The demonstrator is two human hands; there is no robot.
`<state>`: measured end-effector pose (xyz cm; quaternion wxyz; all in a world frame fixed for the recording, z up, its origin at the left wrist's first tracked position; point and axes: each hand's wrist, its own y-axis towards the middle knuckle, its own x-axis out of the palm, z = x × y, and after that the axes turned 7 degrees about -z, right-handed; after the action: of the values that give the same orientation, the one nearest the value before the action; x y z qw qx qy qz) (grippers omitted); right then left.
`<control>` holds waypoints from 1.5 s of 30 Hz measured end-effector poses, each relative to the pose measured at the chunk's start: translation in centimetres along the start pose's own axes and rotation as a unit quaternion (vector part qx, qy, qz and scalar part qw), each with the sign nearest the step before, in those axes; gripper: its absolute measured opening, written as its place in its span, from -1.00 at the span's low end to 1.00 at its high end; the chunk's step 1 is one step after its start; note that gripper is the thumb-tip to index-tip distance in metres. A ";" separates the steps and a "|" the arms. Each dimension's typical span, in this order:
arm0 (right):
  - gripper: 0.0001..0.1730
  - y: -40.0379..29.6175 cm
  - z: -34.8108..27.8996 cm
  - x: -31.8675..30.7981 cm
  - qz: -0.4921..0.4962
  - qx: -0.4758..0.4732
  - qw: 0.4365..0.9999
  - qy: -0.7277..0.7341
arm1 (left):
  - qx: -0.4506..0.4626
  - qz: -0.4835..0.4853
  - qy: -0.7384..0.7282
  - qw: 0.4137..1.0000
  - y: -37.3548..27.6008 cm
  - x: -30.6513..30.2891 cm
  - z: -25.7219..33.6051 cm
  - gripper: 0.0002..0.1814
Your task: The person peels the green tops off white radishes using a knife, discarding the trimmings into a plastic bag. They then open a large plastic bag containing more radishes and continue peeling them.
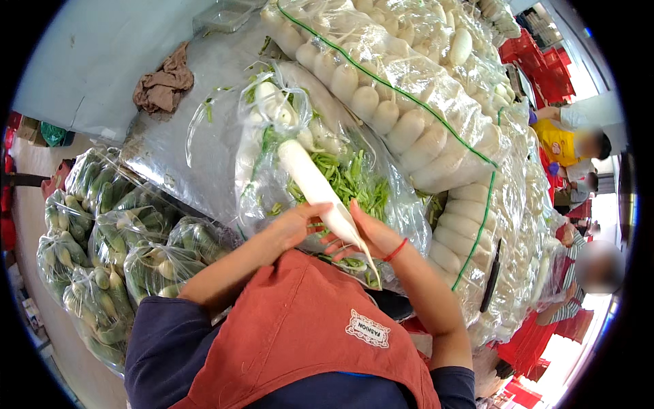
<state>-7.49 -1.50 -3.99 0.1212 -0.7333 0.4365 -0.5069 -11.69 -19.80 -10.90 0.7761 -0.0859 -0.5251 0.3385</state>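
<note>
A long white daikon radish (318, 186) lies at a slant between my two hands, its thin root tip towards my apron and its thick end pointing away. My left hand (295, 225) grips it from the left, with the fingertips against its side. On the other side my right hand (372, 232), with a red string at the wrist, supports the tapered end, thumb up along it. Beneath is a clear plastic bag (409, 220) containing cut green leaf stalks (352, 179). More white radishes (276, 105) show in clear plastic just beyond.
Plastic-wrapped radishes (365, 102) are piled ahead and to the right, bound with green cord (409, 97). A black-handled knife (491, 281) rests on the right pile. Bagged green vegetables (102, 296) stand left. A brown cloth (166, 82) lies far left. Other people (557, 143) are at right.
</note>
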 end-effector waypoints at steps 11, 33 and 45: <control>-0.43 -2.8 7.8 2.6 0.277 -0.160 0.900 -0.297 | 0.117 0.040 0.032 0.992 -0.4 2.4 3.2 -0.33; -0.32 -1.9 7.9 2.5 0.486 -0.217 0.746 -0.401 | 0.135 0.034 -0.286 0.948 4.8 1.0 8.2 -0.42; -0.54 -4.5 4.8 -1.0 0.137 -0.050 0.986 -0.084 | 0.092 0.021 -0.228 0.969 3.5 -1.1 8.8 -0.63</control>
<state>-1.23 0.65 -3.99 0.1889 -0.7117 0.5460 -0.3997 -21.18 -19.78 -9.62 0.6332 0.0537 -0.6530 0.4122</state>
